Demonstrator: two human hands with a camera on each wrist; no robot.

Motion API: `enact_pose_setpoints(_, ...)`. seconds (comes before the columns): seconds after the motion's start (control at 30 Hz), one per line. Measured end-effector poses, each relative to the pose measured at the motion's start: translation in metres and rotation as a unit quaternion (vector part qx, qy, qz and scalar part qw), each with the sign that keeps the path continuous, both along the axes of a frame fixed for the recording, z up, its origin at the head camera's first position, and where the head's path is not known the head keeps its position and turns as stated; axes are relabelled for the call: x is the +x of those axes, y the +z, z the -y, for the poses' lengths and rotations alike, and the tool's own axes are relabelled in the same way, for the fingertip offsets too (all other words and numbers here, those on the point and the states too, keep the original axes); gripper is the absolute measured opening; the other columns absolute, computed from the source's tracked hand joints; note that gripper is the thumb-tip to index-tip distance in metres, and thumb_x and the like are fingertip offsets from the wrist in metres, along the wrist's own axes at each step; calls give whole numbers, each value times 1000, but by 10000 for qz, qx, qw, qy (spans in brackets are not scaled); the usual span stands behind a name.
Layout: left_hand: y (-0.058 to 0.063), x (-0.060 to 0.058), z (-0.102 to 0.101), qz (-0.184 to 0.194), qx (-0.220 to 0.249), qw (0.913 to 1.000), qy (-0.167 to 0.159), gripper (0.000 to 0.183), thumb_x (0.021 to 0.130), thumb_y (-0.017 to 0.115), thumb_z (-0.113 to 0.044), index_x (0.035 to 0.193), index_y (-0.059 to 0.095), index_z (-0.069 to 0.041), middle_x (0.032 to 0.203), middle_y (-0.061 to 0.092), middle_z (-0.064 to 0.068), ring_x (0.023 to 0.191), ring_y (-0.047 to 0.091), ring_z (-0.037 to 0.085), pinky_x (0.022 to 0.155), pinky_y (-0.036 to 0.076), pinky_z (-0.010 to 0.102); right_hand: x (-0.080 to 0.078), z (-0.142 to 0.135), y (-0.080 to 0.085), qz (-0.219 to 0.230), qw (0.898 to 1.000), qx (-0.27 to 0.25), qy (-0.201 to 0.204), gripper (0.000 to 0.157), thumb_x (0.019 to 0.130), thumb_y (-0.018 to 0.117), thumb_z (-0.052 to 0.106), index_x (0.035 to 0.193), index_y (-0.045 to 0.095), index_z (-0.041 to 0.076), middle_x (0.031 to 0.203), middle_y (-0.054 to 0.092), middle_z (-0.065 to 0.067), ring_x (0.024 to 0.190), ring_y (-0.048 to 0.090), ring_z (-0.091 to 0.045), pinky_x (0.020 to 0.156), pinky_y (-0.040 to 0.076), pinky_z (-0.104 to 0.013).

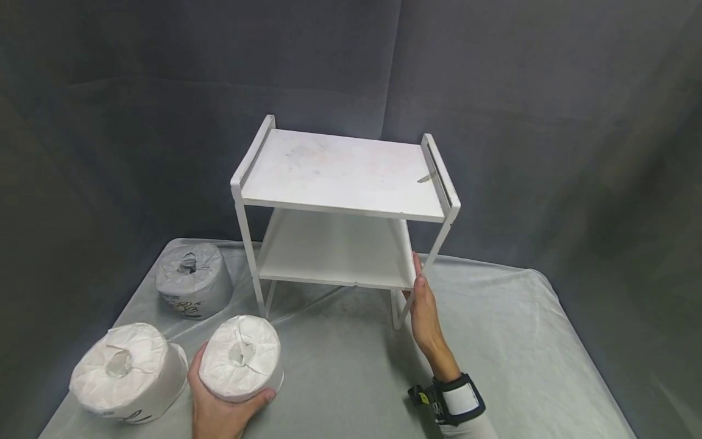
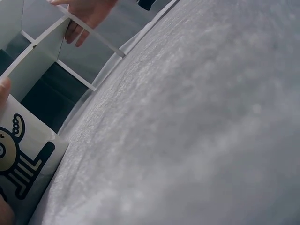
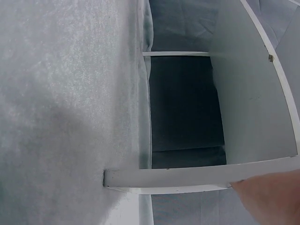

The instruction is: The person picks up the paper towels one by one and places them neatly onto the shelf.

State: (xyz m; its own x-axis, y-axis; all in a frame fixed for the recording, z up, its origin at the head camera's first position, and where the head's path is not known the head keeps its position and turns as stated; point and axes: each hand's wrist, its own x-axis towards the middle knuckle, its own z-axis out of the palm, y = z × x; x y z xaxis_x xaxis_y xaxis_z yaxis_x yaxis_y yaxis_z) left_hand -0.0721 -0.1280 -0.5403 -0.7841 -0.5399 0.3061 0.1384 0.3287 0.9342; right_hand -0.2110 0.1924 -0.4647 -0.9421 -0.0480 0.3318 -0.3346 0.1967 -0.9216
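My left hand point(image 1: 219, 405) grips a white paper-wrapped toilet roll point(image 1: 241, 356) from the near side, thumb at its right and fingers at its left. In the left wrist view the dark cartoon print on that toilet roll point(image 2: 28, 159) shows, its lower edge close to the cloth. A white two-tier shelf point(image 1: 340, 174) stands upright at the back middle, bare on both tiers. My right hand point(image 1: 425, 311) holds its right front leg beside the lower tier, some fingers passing behind the leg. In the right wrist view only part of the right hand point(image 3: 272, 197) shows, against the frame.
Another white wrapped roll point(image 1: 128, 375) stands left of my left hand. A greyer wrapped roll point(image 1: 194, 280) is farther back, left of the shelf. Light grey cloth point(image 1: 510, 341) covers the table, and a dark curtain point(image 1: 537, 152) hangs behind it.
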Motion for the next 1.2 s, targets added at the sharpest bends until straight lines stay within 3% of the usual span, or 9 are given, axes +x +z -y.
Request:
enact_pose_setpoints(0.1,1,-1,-1,111,52,9999,56,140,31,97,-8,152,28,-18,138,40,-16,120,39,-2,100,27,14,-1,0,0,32,10000,30,-38,61,106,13,44,160,13,16,165,14,-5,146,21,-30,114,19,-59)
enact_pose_setpoints(0.3,3,-3,-1,236,58,9997,96,139,31,98,-9,151,30,-19,140,45,-7,120,40,-2,102,28,16,-3,0,1,93,9999,12,-86,59,106,15,43,160,13,17,165,14,-3,145,23,-29,113,22,-58)
enact_pose_setpoints(0.43,2,-5,-1,240,-75,9996,145,136,33,98,-11,151,31,-20,141,46,-5,120,40,-2,101,29,16,-3,0,1,113,9999,-3,-129,61,106,15,43,160,13,14,165,14,-3,145,23,-29,113,22,-57)
enact_pose_setpoints(0.73,3,-6,-2,96,-455,9982,381,129,36,98,-15,148,36,-17,138,50,1,118,42,-4,97,30,13,0,0,1,184,9993,238,-206,59,106,13,44,160,13,21,165,13,-3,147,20,-28,114,20,-57)
enact_pose_setpoints(1.03,5,-8,-3,90,-505,9973,532,127,35,98,-15,147,39,-17,133,48,-19,115,42,-8,94,31,13,0,-1,2,130,9987,384,-293,56,106,13,41,160,14,22,165,15,-4,146,21,-28,115,19,-56)
enact_pose_setpoints(1.2,10,-7,-6,8,-421,9974,589,125,35,96,-8,146,40,-10,130,44,-25,114,41,-11,95,31,12,0,-1,1,155,9986,395,-329,58,106,13,43,160,14,20,165,16,-5,146,22,-30,114,21,-57)
